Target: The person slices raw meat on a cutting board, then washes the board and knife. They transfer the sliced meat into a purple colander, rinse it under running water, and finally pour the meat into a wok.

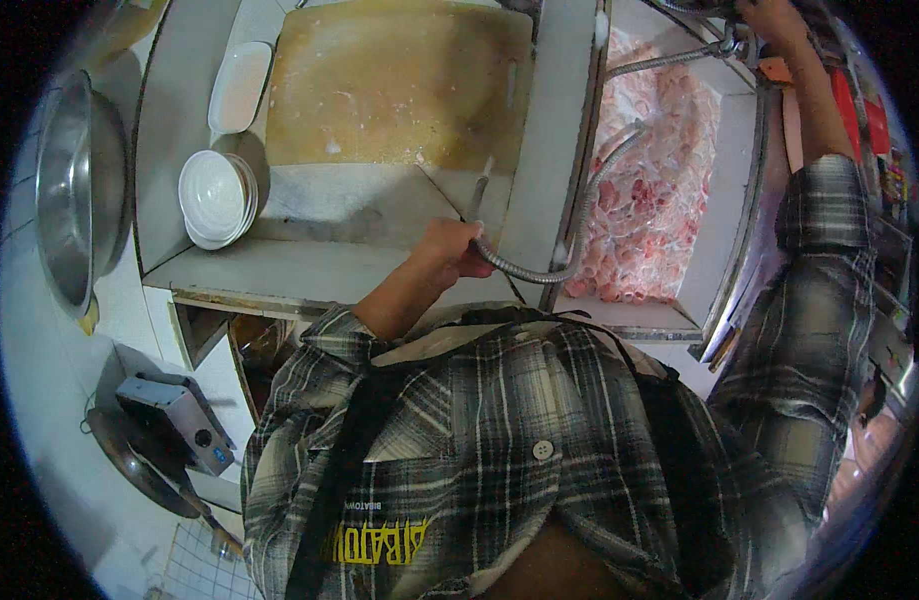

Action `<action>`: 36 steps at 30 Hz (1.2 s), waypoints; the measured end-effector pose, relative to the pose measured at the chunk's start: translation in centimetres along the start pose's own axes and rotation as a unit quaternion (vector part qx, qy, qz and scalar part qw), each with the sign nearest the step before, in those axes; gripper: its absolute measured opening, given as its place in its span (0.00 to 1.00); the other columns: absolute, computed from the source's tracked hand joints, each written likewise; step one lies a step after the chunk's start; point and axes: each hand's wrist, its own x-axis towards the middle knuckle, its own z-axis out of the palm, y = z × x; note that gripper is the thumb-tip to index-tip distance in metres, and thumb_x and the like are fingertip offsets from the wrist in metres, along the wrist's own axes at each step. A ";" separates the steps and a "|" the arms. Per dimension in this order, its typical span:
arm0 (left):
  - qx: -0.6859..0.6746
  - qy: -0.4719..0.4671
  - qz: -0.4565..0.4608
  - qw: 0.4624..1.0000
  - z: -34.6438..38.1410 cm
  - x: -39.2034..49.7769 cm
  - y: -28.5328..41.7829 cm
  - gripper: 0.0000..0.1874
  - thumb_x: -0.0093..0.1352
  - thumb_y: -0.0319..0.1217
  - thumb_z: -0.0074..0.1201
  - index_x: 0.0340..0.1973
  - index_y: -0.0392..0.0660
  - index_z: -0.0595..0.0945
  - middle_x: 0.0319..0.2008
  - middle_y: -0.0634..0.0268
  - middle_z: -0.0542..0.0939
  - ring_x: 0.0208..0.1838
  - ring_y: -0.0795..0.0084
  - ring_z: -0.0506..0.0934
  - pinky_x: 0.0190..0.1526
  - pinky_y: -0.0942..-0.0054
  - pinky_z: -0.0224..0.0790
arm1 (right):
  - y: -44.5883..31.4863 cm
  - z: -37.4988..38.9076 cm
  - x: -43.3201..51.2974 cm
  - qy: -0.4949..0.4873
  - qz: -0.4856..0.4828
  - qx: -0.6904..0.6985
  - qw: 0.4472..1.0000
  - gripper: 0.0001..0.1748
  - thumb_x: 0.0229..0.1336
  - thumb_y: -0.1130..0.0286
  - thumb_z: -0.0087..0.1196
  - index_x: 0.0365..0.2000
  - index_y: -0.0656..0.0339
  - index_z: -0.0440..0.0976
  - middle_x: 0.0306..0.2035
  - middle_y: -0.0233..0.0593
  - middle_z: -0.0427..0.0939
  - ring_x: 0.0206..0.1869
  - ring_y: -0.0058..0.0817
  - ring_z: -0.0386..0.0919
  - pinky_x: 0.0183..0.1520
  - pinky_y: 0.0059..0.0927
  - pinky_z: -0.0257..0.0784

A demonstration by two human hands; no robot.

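My left hand (455,244) is closed around a flexible metal hose (534,274), just above the front of the left stone sink (339,259). The hose's pale tip points up and away, towards a yellowed cutting board (399,82) lying across that sink. From my hand the hose curves right over the divider and into the right sink (733,150), which holds many pinkish raw meat pieces (639,202) in water. At the far right my right hand (778,22) reaches beside a metal tap (729,46). Its fingers are partly hidden at the picture's dark edge.
Stacked white bowls (215,199) and a white oblong dish (240,86) sit left of the board. A large steel basin (73,195) leans at the far left. Below it are a wok (140,465) and a metal box-like appliance (178,420). Red items (853,112) stand beyond my right forearm.
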 end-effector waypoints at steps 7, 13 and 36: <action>-0.070 0.004 0.074 0.995 -0.2 -1.9 -0.9 0.12 0.65 0.29 0.44 0.30 0.28 0.71 0.24 0.47 0.76 0.22 0.54 0.77 0.22 0.61 0.76 | -7.1 1.2 -5.3 0.121 -0.167 0.039 0.978 0.12 0.47 0.69 0.51 0.32 0.65 0.69 0.23 0.48 0.73 0.27 0.42 0.73 0.33 0.39 0.67; -0.029 -0.026 0.066 0.997 0.5 -3.6 -2.2 0.10 0.66 0.30 0.43 0.31 0.34 0.75 0.26 0.55 0.76 0.24 0.61 0.77 0.26 0.62 0.76 | -22.9 11.4 -22.0 -0.397 -0.058 0.483 0.779 0.22 0.47 0.56 0.55 0.20 0.71 0.72 0.16 0.49 0.73 0.18 0.33 0.74 0.24 0.34 0.70; 0.139 0.372 0.511 0.762 -22.9 -13.8 -3.0 0.14 0.66 0.25 0.46 0.44 0.30 0.72 0.33 0.58 0.79 0.34 0.77 0.75 0.36 0.79 0.68 | -29.3 10.9 -26.2 -0.412 0.010 0.367 0.834 0.15 0.48 0.68 0.47 0.21 0.75 0.72 0.18 0.53 0.75 0.16 0.43 0.75 0.25 0.36 0.73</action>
